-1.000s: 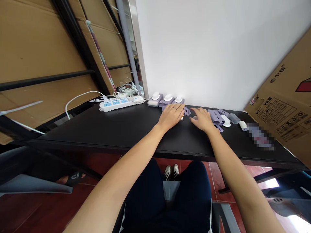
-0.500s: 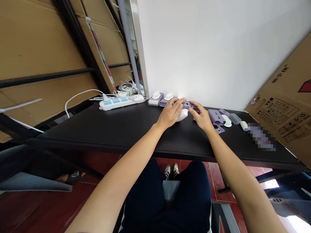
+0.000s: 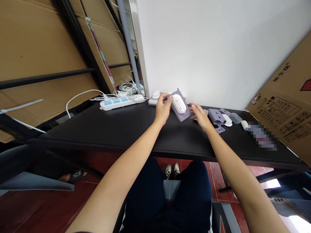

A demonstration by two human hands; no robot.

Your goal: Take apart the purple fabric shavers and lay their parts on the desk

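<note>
Raised over the black table, a purple-grey sleeve-like piece (image 3: 184,117) is tilted, and a white oval brush (image 3: 179,104) lies against its face. My left hand (image 3: 163,108) grips the left side of both, thumb on top near the brush. At the piece's right edge is my right hand (image 3: 200,117), fingers bent and apart; a small gap seems to separate them. Another white oval part on a purple-grey base (image 3: 156,94) stands by the wall, partly behind my left hand. Beneath my right fingers, a pale item is mostly hidden.
To the right lie several purple-grey perforated parts (image 3: 215,116), a white oval part (image 3: 227,120), a clear cover (image 3: 235,118) and a small white roll (image 3: 244,125). A white power strip (image 3: 116,103) with cables is at left. A cardboard box (image 3: 286,106) leans at right.
The purple-grey piece and brush have been lifted and turned, so the brush's oval faces me. My left hand has shifted left holding them; my right fingers have come away from the brush.
</note>
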